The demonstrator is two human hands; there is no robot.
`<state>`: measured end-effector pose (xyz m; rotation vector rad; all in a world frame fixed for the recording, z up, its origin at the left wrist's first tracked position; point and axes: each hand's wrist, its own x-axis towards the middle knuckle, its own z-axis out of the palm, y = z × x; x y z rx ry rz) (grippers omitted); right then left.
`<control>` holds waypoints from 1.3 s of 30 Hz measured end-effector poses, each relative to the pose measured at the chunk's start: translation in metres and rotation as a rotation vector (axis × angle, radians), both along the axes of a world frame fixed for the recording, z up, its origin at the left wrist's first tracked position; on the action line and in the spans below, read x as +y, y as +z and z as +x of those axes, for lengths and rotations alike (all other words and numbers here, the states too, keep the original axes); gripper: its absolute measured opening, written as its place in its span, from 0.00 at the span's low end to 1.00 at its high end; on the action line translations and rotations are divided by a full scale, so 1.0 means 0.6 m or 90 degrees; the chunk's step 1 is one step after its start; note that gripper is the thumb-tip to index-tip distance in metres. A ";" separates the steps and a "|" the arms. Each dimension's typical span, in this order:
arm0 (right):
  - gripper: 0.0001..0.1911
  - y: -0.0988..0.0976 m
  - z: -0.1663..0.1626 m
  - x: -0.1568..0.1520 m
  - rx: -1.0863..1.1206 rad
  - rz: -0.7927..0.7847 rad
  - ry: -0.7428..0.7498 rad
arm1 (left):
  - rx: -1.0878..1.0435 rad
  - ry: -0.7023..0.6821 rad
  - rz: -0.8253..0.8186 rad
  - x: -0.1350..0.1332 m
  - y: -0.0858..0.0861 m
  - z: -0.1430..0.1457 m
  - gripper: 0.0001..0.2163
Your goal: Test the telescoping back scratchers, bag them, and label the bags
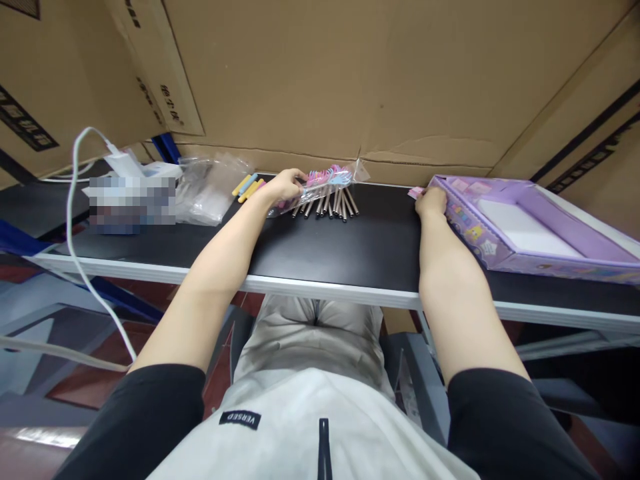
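My left hand (289, 185) is closed on a clear plastic bag (361, 172) that stretches to the right over the table. Pink and blue pieces (340, 177) show in or behind the film; which of the two I cannot tell. Below the bag, several thin metallic sticks (327, 203) fan toward me. Beside my left wrist lie yellow, blue and pink sticks (245, 188). My right hand (431, 201) is closed at the left side of a purple box (505, 257), with a small pink packet (415, 193) showing at its fingertips. The fingers are partly hidden.
Clear plastic bags (210, 190) are piled at the left, near a white charger (123, 161) and its cable (75, 200). Cardboard walls (375, 87) enclose the back of the black table (340, 257), whose metal front edge (320, 289) faces me.
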<state>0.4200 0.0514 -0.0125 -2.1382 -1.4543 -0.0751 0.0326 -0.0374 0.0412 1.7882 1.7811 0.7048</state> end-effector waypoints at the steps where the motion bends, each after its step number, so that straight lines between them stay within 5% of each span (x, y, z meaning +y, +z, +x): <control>1: 0.21 -0.001 0.001 0.004 0.007 -0.005 -0.004 | 0.001 0.000 0.001 -0.002 0.002 0.002 0.26; 26: 0.26 -0.001 -0.004 0.009 -0.007 -0.016 0.011 | 0.029 -0.040 0.023 0.003 -0.003 0.000 0.26; 34: 0.15 0.005 -0.002 0.010 0.028 0.029 0.028 | 0.046 -0.022 0.001 -0.013 0.010 0.008 0.26; 39: 0.18 0.021 -0.017 -0.014 0.017 0.046 0.038 | 0.039 -0.020 -0.006 -0.011 0.008 0.006 0.27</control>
